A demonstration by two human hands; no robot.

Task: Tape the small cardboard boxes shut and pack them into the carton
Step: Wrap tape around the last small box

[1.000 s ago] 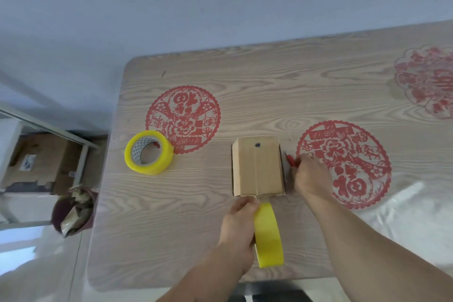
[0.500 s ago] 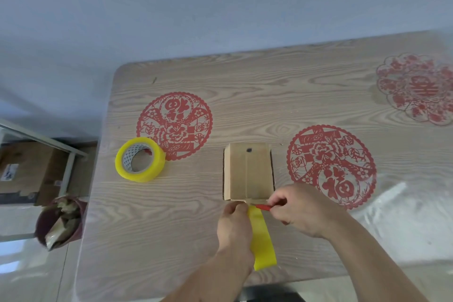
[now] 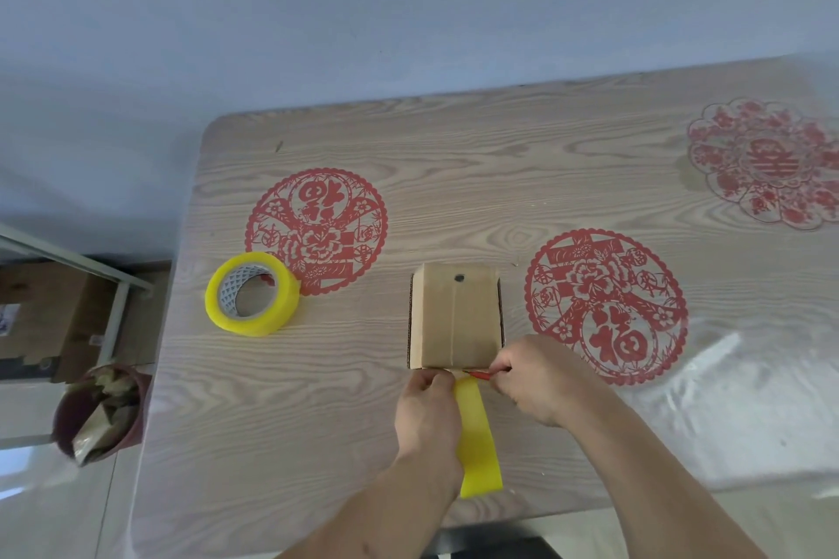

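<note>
Small cardboard box (image 3: 456, 317) lies flat on the wood-grain bench (image 3: 454, 159), near the middle, flaps closed, a dark spot near its far edge; a seam runs down its top lengthwise. Left hand (image 3: 426, 413) sits at the box's near edge, fingers curled and gripping a yellow tape roll (image 3: 476, 436) held on edge, roll reaching from the box's near edge back toward the person; tape appears to meet the box at that edge, exact contact hard to tell. Right hand (image 3: 535, 381) is just beside the box's near right corner, fingers closed round a small red tool (image 3: 483, 374), its tip pointing left at the tape right where it leaves the box; too small to tell what kind of tool.

Second yellow tape roll (image 3: 252, 294) lies flat on the bench well left of the box, white core showing; it touches the lower edge of a red paper-cut circle (image 3: 316, 229). Another red paper-cut circle (image 3: 606, 306) lies just right of the box, right hand overlapping its lower left rim; a third, paler red paper-cut (image 3: 767, 163) sits at the far right. Clear glossy film (image 3: 726, 399) covers the bench's near right part. Left of the bench, on the floor: a dark red bin (image 3: 102, 413) with crumpled scraps, a metal frame (image 3: 113, 313), and brown cardboard (image 3: 50, 318) behind it.
</note>
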